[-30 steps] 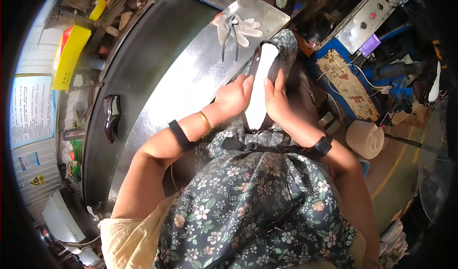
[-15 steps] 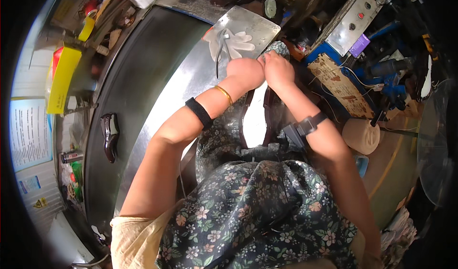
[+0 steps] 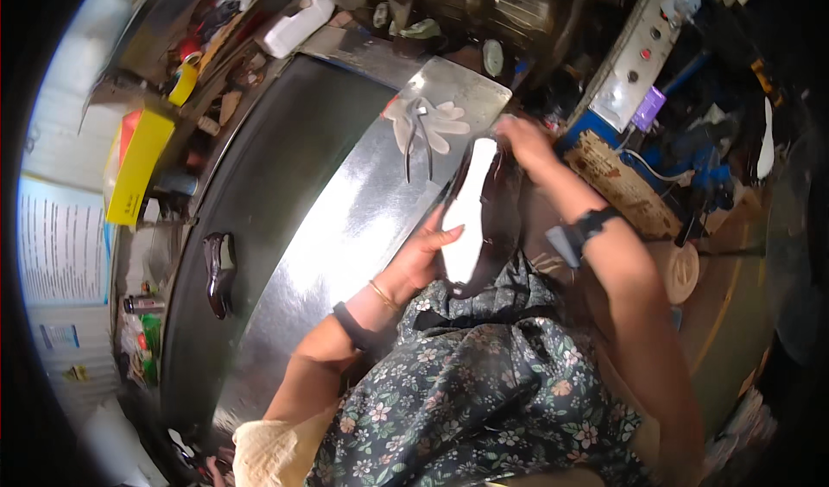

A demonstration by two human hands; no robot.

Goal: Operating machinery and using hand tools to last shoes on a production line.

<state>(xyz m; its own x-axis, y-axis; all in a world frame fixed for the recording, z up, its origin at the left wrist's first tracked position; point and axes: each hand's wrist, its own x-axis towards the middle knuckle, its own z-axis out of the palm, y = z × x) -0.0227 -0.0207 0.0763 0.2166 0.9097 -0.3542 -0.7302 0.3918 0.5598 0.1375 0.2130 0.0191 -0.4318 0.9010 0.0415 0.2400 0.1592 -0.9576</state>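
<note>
Since the earlier frame, our left hand (image 3: 421,250) has come back from the far end of the work to its near part, and our right hand (image 3: 528,147) has swung a little outward, so the 2 hands no longer meet. Our left hand now clasps a dark brown, glossy shoe (image 3: 467,209), its thumb laid over the white underside and its fingers round the left flank, mostly hidden. Our right hand is curled just beyond the shoe's far end, blurred; we cannot tell whether its fingertips pinch anything or touch the shoe.

The shoe lies sole up on our lap, along the dark floral apron (image 3: 484,383), probably because the lap backs it while 1 hand steadies it. Its underside is bright, smooth and narrow-waisted, broader toward us, with a dark shiny edge around it.

Beside it, on the shiny grey metal sheet (image 3: 332,228), dark-handled metal pliers (image 3: 418,148) rest over a pale fabric glove (image 3: 446,127), presumably set there for easy reach. Further left, another dark glossy shoe (image 3: 216,281) lies on the black belt (image 3: 259,154), well apart from our hands. To the right stands a grey metal control panel (image 3: 637,71), with a small purple box (image 3: 648,109) beside it.
</note>
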